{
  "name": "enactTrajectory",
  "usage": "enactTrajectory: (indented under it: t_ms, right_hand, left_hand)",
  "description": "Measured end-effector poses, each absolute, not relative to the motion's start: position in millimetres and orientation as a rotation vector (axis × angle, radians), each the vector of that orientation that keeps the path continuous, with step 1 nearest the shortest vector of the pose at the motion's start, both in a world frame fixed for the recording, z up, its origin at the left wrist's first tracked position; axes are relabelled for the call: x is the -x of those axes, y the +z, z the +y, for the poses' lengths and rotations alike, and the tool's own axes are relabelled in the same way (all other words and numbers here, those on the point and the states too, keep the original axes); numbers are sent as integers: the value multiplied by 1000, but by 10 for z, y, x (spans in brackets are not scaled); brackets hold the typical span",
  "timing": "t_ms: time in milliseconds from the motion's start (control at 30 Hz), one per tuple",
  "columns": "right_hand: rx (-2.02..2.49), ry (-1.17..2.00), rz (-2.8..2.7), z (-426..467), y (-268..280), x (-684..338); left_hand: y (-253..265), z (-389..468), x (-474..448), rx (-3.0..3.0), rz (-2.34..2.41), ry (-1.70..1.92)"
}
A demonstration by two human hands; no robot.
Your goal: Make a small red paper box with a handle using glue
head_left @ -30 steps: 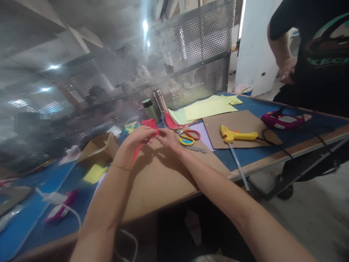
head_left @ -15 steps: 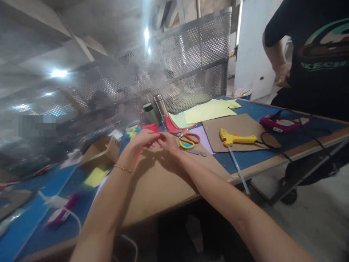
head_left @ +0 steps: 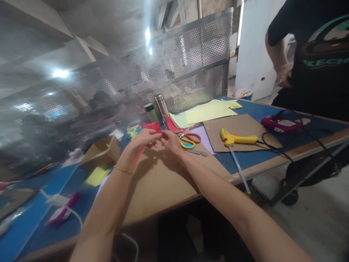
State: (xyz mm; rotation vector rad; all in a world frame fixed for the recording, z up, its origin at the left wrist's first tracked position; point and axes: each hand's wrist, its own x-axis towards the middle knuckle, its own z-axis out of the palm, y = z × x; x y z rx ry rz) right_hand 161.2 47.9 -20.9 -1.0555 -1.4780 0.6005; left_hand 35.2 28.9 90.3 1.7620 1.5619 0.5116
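Note:
A thin red sheet (head_left: 153, 126), perhaps paper or felt, is pinched between my two hands above a brown board (head_left: 160, 189). My left hand (head_left: 145, 140) is closed on it, with a red edge showing beneath the wrist. Thumb and fingers of my right hand (head_left: 170, 142) grip the sheet's right side, close to the left fingertips. Just right of that hand lie scissors (head_left: 191, 140) with red and yellow handles, and a flat grey metal blade (head_left: 197, 152). The fingers cover part of the sheet.
A yellow glue gun (head_left: 237, 139) with a clear stick lies on cardboard (head_left: 215, 127) at right. Behind stand a steel flask (head_left: 161, 105) and a green bottle (head_left: 151, 112). An open carton (head_left: 102, 151) is at left. A person in a black shirt (head_left: 316, 54) stands at right.
Both hands stay nearly in place, still pinching the red sheet, whose top now spreads slightly more to view. The whole scene shifts a little to the right.

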Motion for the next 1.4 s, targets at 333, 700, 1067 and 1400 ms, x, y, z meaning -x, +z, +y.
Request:
enactTrajectory:
  t_ms: [333,700,1067,1400]
  right_hand:
    - [984,681,-1453,492,-248,-1571]
    - [930,705,-1461,484,-246,-1578]
    - [842,731,-1488,447,-252,-1534]
    - [824,719,-1487,467,-238,-1530]
  left_hand:
    - [929,348,-259,-1936,1634,700]
    - [1153,308,-270,-2626,2008,711]
    - [1358,491,-215,-2675,1728,353]
    - [1206,510,-94,-2344,1608,547]
